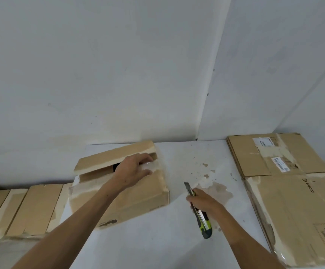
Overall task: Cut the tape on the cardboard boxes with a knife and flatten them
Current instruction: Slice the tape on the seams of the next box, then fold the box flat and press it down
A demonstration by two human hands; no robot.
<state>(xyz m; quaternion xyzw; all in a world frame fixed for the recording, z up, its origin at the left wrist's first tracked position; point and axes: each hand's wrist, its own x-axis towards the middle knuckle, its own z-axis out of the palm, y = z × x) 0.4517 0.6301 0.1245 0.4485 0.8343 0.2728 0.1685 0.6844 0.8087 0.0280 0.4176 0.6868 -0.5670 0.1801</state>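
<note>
The left hand (pixel 136 169) reaches forward onto the top of a cardboard box (pixel 138 195), its fingers curled over a strip of clear tape (pixel 152 166) at the far edge, beside a raised flap (pixel 115 158). It seems to pinch the tape, though glare on the plastic makes the grip hard to judge. The flap stands partly lifted, with a dark gap showing beneath it. More clear tape lies wrinkled along the box's near left side.

The right hand (pixel 204 200) grips a utility knife (pixel 198 210) with a green and black handle, fingers wrapped around its upper part. The blade (pixel 187 186) is extended and points away from the person, in the air just right of the box and apart from it. The butt of the handle sticks out toward the person below the hand.

The box sits on a white table (pixel 157 245), left of centre. The table surface right of the knife is stained and has flaked patches. On the right side lies a stack of flattened boxes (pixel 285 191) bearing white labels and torn tape. Left of the table, lower down, more cardboard pieces (pixel 21 210) lie side by side. White walls meet in a corner behind the table.
</note>
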